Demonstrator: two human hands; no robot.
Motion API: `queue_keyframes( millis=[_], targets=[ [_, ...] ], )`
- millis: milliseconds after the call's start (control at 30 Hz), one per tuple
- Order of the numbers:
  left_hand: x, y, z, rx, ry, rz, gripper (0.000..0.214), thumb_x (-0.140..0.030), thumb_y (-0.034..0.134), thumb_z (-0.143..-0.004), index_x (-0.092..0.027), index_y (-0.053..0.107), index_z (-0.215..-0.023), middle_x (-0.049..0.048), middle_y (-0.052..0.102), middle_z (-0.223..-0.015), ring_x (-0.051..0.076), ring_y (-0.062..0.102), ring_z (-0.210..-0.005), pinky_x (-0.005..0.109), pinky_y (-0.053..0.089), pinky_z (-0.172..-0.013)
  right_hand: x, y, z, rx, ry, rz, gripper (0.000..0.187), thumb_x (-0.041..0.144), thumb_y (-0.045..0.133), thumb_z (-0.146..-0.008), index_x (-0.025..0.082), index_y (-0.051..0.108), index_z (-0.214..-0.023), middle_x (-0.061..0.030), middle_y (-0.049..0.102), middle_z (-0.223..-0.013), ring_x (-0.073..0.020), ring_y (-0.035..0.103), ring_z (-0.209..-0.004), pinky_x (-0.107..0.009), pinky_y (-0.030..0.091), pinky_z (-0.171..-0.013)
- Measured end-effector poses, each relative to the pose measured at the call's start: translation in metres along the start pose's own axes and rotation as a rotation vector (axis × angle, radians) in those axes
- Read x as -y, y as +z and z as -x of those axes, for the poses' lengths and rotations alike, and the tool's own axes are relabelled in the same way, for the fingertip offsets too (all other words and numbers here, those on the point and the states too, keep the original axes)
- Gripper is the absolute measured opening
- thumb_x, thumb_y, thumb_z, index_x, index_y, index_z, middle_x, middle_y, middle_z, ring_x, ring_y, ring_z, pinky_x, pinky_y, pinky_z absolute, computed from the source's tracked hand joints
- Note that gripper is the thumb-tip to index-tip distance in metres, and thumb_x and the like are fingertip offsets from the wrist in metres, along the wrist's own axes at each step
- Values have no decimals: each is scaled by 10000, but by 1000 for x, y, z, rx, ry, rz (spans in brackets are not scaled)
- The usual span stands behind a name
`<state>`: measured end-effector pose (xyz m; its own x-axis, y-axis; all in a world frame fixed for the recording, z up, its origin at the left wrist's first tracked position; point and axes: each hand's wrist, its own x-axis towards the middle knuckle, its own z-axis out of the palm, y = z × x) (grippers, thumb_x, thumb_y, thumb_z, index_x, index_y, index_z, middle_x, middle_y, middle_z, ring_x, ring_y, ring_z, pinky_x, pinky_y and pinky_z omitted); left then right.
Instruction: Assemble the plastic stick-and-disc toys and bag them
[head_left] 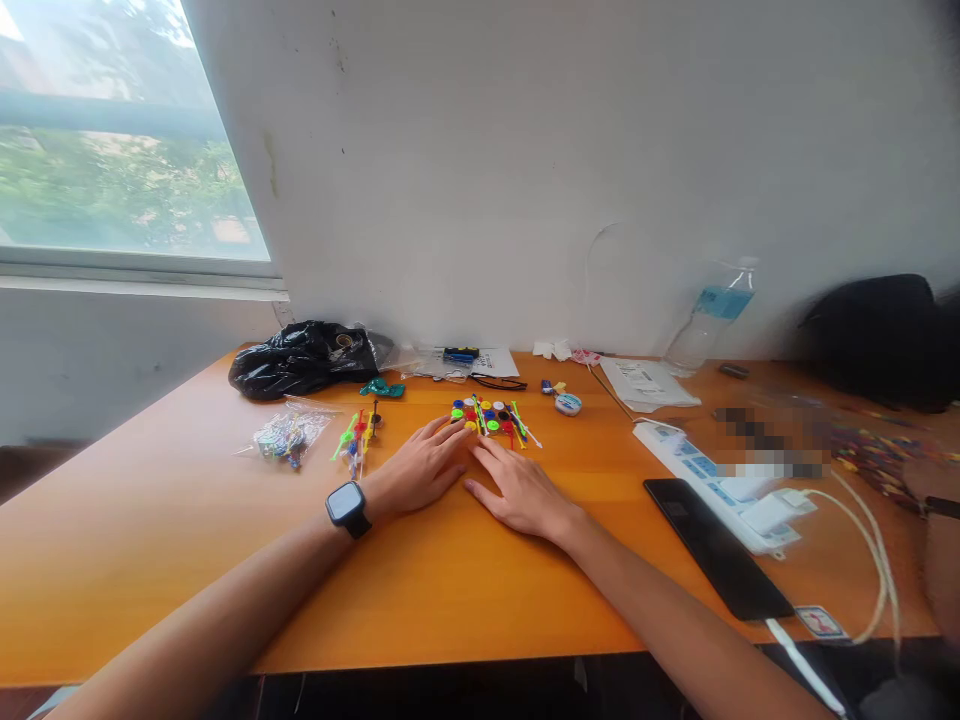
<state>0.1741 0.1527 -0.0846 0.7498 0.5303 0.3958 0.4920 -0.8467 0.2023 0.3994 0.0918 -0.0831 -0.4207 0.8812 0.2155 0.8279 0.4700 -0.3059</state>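
My left hand [424, 468], with a watch [346, 504] on the wrist, rests palm down on the wooden table, fingers stretched out. Beside it lies my right hand [521, 490], also palm down with its fingers extended. The fingertips of both nearly meet at the near edge of a group of small round coloured pieces [488, 413] and thin coloured plastic sticks [525, 424]. Whether the fingertips touch those pieces I cannot tell. Left of my left hand is a second little pile of coloured plastic sticks [364, 435]. Neither hand visibly holds anything.
A clear bag of small parts [289, 436] and a black plastic bag [300, 362] lie at left. On the right are a power strip [697, 465], a phone [716, 550] and cables. A bottle [705, 325] stands behind. Another person's arm [941, 540] shows at the right edge.
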Motion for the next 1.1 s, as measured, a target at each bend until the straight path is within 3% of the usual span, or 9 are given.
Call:
queue_keyframes(
  millis=[200,467,633,867,1100],
  targets=[
    [-4,-3,-3,5,52,21,427,-282,417,-1075,-292,474,-1498,85,581,-1473,271,471,-1422,491,390,-1236,1,-1,2,-6,-27,0,473,464,502,-1044,204,553,-1436,-150,548,-1531,-329,565,-1363,-475,460,-1129],
    [-1,-2,-1,56,16,14,449,-388,379,-1091,-299,482,-1519,91,546,-1519,312,444,-1448,566,385,-1223,5,-10,7,-21,-45,-37,336,419,519,-1043,215,620,-1290,-130,629,-1399,-301,624,-1253,-435,498,-1063],
    [-3,-4,-1,40,36,6,433,-385,389,-1092,-307,497,-1504,84,538,-1524,306,444,-1447,549,388,-1225,1,-12,7,-22,-39,-47,289,395,566,-1025,231,625,-1256,-104,666,-1284,-274,669,-1125,-399,531,-966],
    [0,0,-2,-23,112,41,428,-358,373,-1101,-305,467,-1515,80,548,-1512,308,460,-1429,564,403,-1208,-6,-9,6,-25,11,25,399,423,562,-1022,239,582,-1376,-114,571,-1450,-293,653,-1181,-437,526,-995],
    [1,1,-1,-26,97,41,393,-311,408,-1095,-290,510,-1473,73,575,-1487,294,449,-1440,536,413,-1208,-4,-4,4,-22,29,61,409,439,539,-1030,211,582,-1367,-137,577,-1431,-308,640,-1199,-445,523,-999]
  ],
)
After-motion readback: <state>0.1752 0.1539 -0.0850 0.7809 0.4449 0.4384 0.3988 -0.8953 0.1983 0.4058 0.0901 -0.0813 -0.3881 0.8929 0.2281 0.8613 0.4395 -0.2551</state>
